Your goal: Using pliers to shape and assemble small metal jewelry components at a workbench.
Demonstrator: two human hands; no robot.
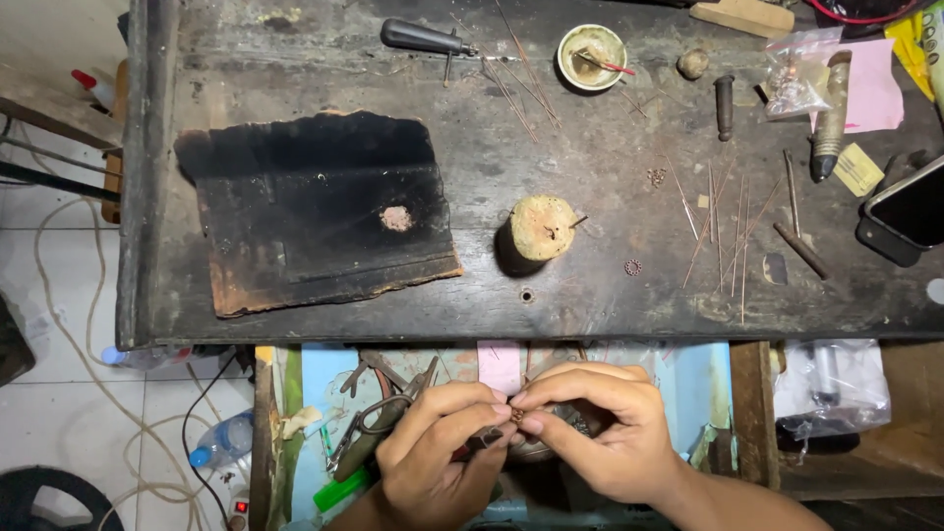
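Observation:
Both hands meet over an open drawer [708, 393] below the workbench edge. My left hand [438, 447] grips a small dark tool, its tip pointing right. My right hand [600, 428] pinches a tiny coppery piece [515, 416] between thumb and forefinger, right at the tool's tip. On the dark workbench [610, 305] above stand a short wooden stump [539, 231] and a charred black board [315, 211]. A small coppery ring [632, 266] lies beside the stump.
Thin copper wires [723, 226] lie scattered at the right. A small bowl [591, 56], a dark-handled tool [423, 38], a plastic bag [798, 74], pink paper [873, 88] and a phone [910, 208] sit along the back and right. Pliers [388, 403] lie in the drawer. Cables and a bottle [224, 441] are on the floor at left.

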